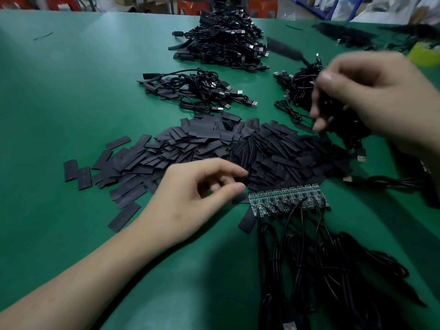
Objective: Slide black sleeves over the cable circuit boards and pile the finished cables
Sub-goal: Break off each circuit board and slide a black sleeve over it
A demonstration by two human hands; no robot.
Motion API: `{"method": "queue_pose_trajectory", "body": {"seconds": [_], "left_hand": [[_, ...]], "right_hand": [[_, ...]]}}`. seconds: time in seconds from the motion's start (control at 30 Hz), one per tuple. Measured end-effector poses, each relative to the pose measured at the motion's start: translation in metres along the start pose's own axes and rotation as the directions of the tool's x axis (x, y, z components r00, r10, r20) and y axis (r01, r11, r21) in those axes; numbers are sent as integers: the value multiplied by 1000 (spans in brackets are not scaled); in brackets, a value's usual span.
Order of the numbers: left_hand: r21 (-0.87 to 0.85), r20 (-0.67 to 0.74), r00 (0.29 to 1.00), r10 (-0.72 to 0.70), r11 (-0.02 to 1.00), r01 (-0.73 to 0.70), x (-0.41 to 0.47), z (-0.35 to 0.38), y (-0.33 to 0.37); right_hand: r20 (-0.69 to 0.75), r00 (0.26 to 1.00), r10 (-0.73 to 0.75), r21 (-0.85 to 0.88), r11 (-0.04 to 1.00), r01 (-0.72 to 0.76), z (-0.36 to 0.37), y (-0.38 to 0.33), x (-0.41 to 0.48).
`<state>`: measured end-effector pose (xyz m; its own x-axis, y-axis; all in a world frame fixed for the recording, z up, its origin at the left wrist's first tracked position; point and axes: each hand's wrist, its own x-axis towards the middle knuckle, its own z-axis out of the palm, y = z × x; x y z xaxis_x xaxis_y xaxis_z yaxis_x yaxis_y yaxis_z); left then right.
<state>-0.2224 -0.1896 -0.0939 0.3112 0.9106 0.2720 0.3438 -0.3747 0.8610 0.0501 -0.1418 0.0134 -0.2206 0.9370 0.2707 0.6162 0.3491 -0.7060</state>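
Nearest, black cables (321, 270) fan across the green bench (71, 91), their bare circuit boards (288, 201) lined up in a row. Just left of them, the left hand (190, 198) brings thumb and forefinger together at the edge of the heap of black sleeves (226, 148); whether it pinches one I cannot tell. Farther right, the blurred right hand (371, 98) curls its fingers round a cable bunch (300, 89). Beyond lie the finished cables (226, 44), piled.

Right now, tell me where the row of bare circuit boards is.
Head view: the circuit boards lie lower right of centre on the table, at the near edge of the sleeve heap, just right of the left hand.
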Motion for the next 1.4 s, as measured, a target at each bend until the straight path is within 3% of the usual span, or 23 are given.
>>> {"method": "queue_pose_trajectory", "body": {"seconds": [0.1, 0.17, 0.33, 0.6, 0.87, 1.07, 1.17, 1.4], "left_hand": [[284, 51, 992, 114, 951, -123, -2, 4, 1], [357, 76, 991, 112, 925, -132, -3, 5, 2], [362, 95, 989, 117, 921, -144, -2, 3, 3], [361, 154, 979, 135, 915, -183, -1, 0, 4], [381, 172, 974, 149, 901, -205, -3, 1, 2], [406, 189, 973, 136, 891, -203, -3, 2, -1], [420, 175, 977, 122, 888, -186, -2, 3, -1], [420, 143, 985, 93, 896, -145, -1, 6, -1]], "right_hand": [[-86, 996, -33, -174, 985, 17, 23, -5, 47], [-58, 997, -60, -266, 963, 42, 49, -10, 83], [46, 990, -130, -450, 883, 136, 114, -21, 164], [105, 979, -174, -540, 817, 203, 164, -37, 225], [115, 959, -261, -413, 865, 285, 128, -38, 126], [400, 907, -129, -378, 879, 292, 70, -13, 2], [473, 880, -50, -419, 865, 275, 59, 0, -28], [444, 893, -70, -479, 824, 302, 65, 15, -42]]}}
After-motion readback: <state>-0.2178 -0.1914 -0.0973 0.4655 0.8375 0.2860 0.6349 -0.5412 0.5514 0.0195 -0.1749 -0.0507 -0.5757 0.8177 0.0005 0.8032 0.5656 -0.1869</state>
